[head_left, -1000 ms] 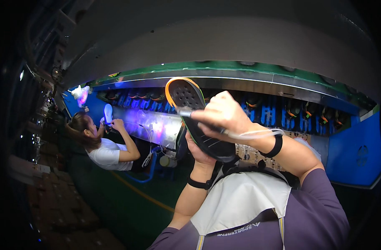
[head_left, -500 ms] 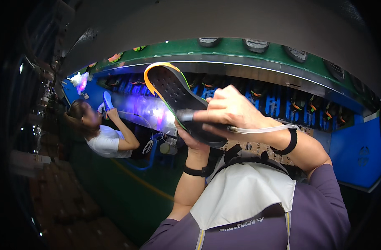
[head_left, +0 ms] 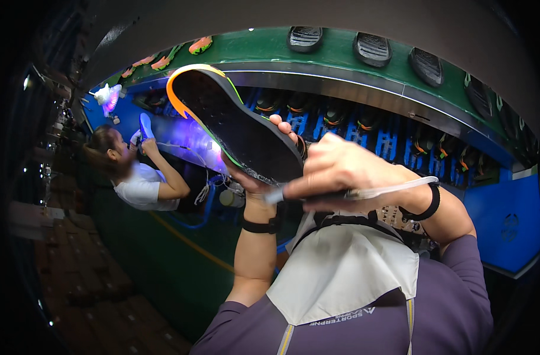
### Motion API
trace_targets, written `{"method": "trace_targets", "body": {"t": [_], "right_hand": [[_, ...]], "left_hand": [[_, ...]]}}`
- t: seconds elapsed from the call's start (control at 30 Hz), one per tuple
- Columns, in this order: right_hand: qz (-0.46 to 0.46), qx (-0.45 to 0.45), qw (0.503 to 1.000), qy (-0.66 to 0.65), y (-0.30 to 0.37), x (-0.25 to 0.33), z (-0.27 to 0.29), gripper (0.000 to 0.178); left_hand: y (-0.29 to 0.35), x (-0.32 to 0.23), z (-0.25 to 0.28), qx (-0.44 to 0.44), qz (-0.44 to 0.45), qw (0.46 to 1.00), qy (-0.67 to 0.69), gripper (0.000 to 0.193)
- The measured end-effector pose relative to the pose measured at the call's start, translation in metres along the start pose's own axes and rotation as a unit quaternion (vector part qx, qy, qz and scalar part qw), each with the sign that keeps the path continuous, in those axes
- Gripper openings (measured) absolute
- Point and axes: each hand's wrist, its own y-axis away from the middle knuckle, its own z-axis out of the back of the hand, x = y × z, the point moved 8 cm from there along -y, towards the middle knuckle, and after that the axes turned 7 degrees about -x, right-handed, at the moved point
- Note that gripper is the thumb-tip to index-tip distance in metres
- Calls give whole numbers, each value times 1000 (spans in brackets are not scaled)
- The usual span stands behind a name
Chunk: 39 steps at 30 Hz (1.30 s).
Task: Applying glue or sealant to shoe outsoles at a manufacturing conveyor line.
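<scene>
A black shoe sole (head_left: 237, 133) with an orange and green rim is tilted up in front of me, its hollow inner face toward me. My left hand (head_left: 247, 180) is closed around its lower part, with fingertips showing past the right edge. In my right hand (head_left: 346, 171) is a brush (head_left: 274, 196) with a pale tip and a dark handle, blurred by motion. The tip is beside the sole's lower end, over my left wrist; I cannot tell if it touches the sole. From the handle a whitish tube (head_left: 394, 188) runs back along my right wrist.
Beyond the sole runs a green conveyor belt (head_left: 261, 52) with a metal edge, carrying black soles (head_left: 373, 50) and orange-green ones (head_left: 200, 45). Shoes sit on a blue rack (head_left: 388, 142) below. At left a co-worker (head_left: 146, 177) holds a blue-lit sole (head_left: 145, 126). A blue panel (head_left: 506, 219) stands right.
The sole and my left hand have moved left and slightly up. The brush has gone from the sole's inner face to its lower end. More of the belt's soles now show.
</scene>
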Motion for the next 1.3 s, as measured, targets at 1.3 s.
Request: {"method": "trace_targets", "body": {"t": [1.3], "right_hand": [[-124,25,992,-11,8,-26,14,36]], "left_hand": [[-18,-18,0,-20,57,988,-145,103]]}}
